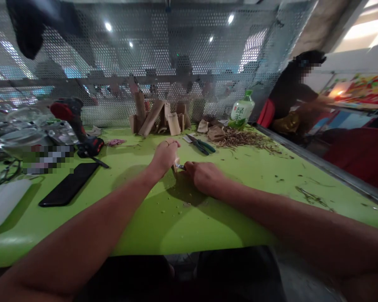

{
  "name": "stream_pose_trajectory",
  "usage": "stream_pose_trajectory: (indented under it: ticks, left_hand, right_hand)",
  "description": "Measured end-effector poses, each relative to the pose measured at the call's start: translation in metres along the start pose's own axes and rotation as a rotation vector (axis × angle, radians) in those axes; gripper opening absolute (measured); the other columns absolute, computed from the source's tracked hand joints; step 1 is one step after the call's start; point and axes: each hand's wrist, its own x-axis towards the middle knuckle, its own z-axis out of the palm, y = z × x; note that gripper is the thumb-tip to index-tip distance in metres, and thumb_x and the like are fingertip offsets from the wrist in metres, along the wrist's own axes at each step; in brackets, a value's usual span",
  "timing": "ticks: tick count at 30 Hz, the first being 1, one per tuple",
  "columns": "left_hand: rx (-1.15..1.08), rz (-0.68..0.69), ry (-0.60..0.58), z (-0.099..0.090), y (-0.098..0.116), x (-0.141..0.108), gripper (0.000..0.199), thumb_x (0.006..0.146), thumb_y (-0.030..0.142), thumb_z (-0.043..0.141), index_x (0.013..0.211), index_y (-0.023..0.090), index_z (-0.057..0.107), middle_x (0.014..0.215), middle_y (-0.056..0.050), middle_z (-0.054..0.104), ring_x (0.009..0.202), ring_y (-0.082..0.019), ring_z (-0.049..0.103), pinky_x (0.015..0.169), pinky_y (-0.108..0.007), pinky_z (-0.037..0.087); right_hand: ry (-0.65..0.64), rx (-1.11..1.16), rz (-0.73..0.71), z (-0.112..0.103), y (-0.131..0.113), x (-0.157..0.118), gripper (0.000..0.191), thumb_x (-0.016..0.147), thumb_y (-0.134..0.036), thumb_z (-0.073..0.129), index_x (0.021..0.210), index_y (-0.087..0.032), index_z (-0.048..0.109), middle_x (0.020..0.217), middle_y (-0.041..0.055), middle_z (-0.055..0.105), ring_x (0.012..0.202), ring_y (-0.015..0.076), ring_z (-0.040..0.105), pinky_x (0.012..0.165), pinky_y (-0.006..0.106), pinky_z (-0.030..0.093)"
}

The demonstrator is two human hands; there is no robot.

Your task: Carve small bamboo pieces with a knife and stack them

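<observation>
My left hand (165,157) pinches a small pale sliver of wood or bamboo (175,165) over the green table (145,222). My right hand (204,176) grips a small metal-bladed knife (180,166), and its blade touches the sliver. The knife's handle is hidden in my fingers. Small crumbs lie on the table under my hands. Just beyond them rest green-handled pliers (200,144), and a heap of brown shavings (242,140) lies to their right.
Cut bamboo pieces (157,117) stand at the far edge against a perforated metal screen (113,50). A cordless drill (77,121), black phone (69,184), white pad (4,203) and green-labelled bottle (242,110) sit around. A person (290,92) works beyond the table's right edge (321,163).
</observation>
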Motion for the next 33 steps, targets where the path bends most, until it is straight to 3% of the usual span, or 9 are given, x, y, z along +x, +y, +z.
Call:
stream_pose_trajectory:
  ticks: [6, 9, 15, 23, 28, 33]
  left_hand:
    - [-0.022, -0.029, -0.025, 0.001, 0.001, 0.0, 0.01, 0.077, 0.022, 0.048, 0.07, 0.02, 0.055, 0.075, -0.003, 0.057, 0.075, -0.019, 0.052, 0.068, -0.03, 0.04]
    - [0.01, 0.002, -0.027, 0.001, -0.001, 0.003, 0.011, 0.077, 0.021, 0.048, 0.069, 0.02, 0.055, 0.074, -0.003, 0.057, 0.076, -0.019, 0.052, 0.07, -0.031, 0.04]
    - [0.074, -0.001, -0.027, 0.0, 0.002, 0.002, 0.013, 0.077, 0.021, 0.047, 0.069, 0.019, 0.057, 0.077, -0.005, 0.059, 0.079, -0.02, 0.053, 0.073, -0.032, 0.039]
    - [0.08, 0.009, 0.008, 0.001, 0.002, 0.004, 0.015, 0.078, 0.017, 0.045, 0.068, 0.019, 0.056, 0.081, -0.005, 0.062, 0.084, -0.021, 0.055, 0.08, -0.033, 0.041]
    - [0.068, -0.007, 0.024, 0.001, 0.001, 0.004, 0.014, 0.077, 0.017, 0.046, 0.068, 0.018, 0.056, 0.08, -0.004, 0.062, 0.08, -0.02, 0.054, 0.075, -0.032, 0.04]
    - [0.11, -0.016, 0.016, 0.001, 0.002, 0.004, 0.013, 0.077, 0.017, 0.045, 0.07, 0.018, 0.056, 0.071, -0.003, 0.057, 0.072, -0.019, 0.052, 0.068, -0.031, 0.038]
  right_hand:
    - [0.042, -0.089, -0.075, -0.003, 0.002, 0.005, 0.045, 0.102, -0.048, 0.028, 0.106, -0.021, 0.064, 0.084, 0.0098, 0.071, 0.063, 0.0163, 0.06, 0.052, 0.026, 0.036]
    - [0.023, -0.102, -0.054, 0.0, 0.003, 0.007, 0.044, 0.102, -0.045, 0.028, 0.109, -0.019, 0.063, 0.086, 0.0105, 0.071, 0.065, 0.0166, 0.062, 0.053, 0.026, 0.038]
    - [0.128, -0.176, -0.118, 0.011, 0.008, 0.013, 0.038, 0.103, -0.032, 0.026, 0.111, -0.016, 0.059, 0.087, 0.011, 0.069, 0.064, 0.0169, 0.061, 0.054, 0.027, 0.04]
    - [0.14, -0.198, -0.154, 0.017, 0.013, 0.017, 0.037, 0.104, -0.029, 0.025, 0.113, -0.014, 0.057, 0.089, 0.0108, 0.067, 0.064, 0.0155, 0.058, 0.052, 0.026, 0.039]
    - [0.165, -0.2, -0.177, 0.019, 0.015, 0.017, 0.037, 0.104, -0.029, 0.026, 0.11, -0.013, 0.058, 0.094, 0.0114, 0.067, 0.067, 0.0137, 0.058, 0.053, 0.024, 0.037]
    - [0.218, -0.227, -0.167, 0.025, 0.016, 0.022, 0.03, 0.104, -0.028, 0.03, 0.105, -0.015, 0.057, 0.083, 0.0081, 0.067, 0.059, 0.0123, 0.056, 0.047, 0.023, 0.032]
